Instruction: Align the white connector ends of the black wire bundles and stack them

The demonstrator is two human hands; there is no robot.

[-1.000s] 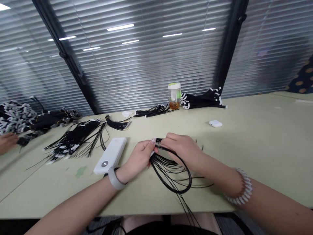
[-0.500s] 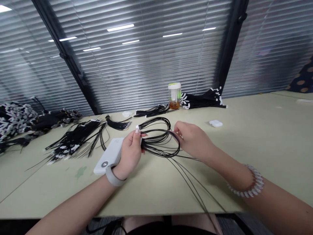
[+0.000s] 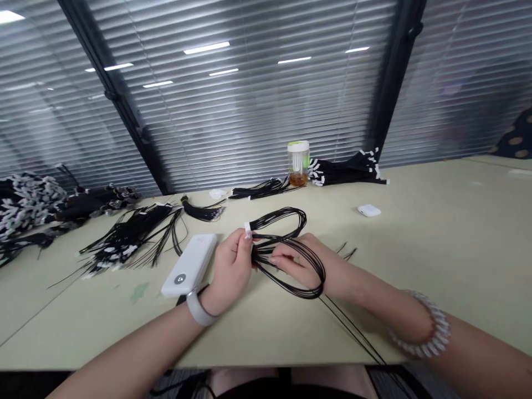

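Observation:
A looped bundle of thin black cables (image 3: 316, 266) is held above the table between both hands. My left hand (image 3: 233, 257) pinches its gathered end, where a white connector (image 3: 248, 227) sticks up by the thumb. My right hand (image 3: 305, 260) reaches through the near loop, its thumb and fingers closed around strands close to the left hand; the fingertips are partly hidden. Loose cable tails run from beneath the right wrist down past the table's front edge. Beside my left hand lies a white power bank (image 3: 189, 266).
Bundles of black cables with white ends (image 3: 128, 233) lie on the left of the table (image 3: 449, 249). At the back stand a lidded jar with amber liquid (image 3: 298, 163) and another cable bundle (image 3: 344, 169). A small white case (image 3: 369, 210) rests at the right.
My right hand has moved left and down into the loop, closer to my left hand. The loops have swung toward me, and my left hand has shifted slightly right and down.

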